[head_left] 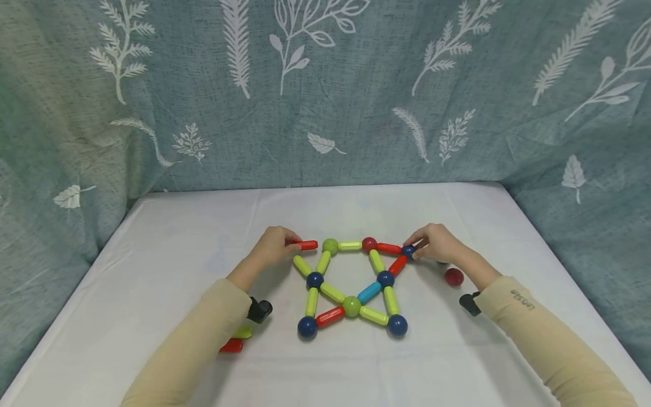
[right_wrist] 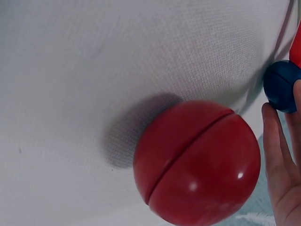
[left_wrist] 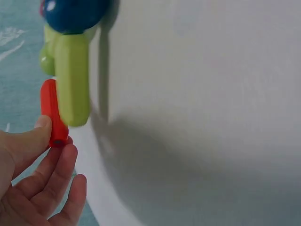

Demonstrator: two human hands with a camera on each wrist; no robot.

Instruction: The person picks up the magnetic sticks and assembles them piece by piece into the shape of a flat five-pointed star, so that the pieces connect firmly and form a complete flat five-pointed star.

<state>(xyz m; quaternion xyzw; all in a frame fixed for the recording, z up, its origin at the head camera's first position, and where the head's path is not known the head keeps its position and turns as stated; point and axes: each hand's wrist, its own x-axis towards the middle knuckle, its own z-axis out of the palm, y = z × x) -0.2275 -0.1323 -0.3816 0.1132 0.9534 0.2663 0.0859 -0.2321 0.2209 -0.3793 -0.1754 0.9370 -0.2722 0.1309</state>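
Note:
My left hand (head_left: 271,246) pinches a red magnetic rod (head_left: 308,245) between thumb and fingers. A small gap parts that rod's right end from a green ball (head_left: 330,246). Below it, a lime rod (head_left: 302,265) slants up from a dark blue ball (head_left: 315,280), its upper end bare. Rods and balls form a star-like frame on the table, around a second green ball (head_left: 351,306). At its far right corner my right hand (head_left: 438,243) pinches another dark blue ball (right_wrist: 281,87), where two red rods (head_left: 389,249) (head_left: 398,265) meet.
A loose red ball (right_wrist: 197,162) lies under my right wrist; a dark piece beside it is mostly hidden. Near my left forearm lie a lime rod (head_left: 243,332) and a red rod (head_left: 231,346), partly covered by the sleeve. A patterned curtain (head_left: 325,113) hangs behind the white table (head_left: 203,226).

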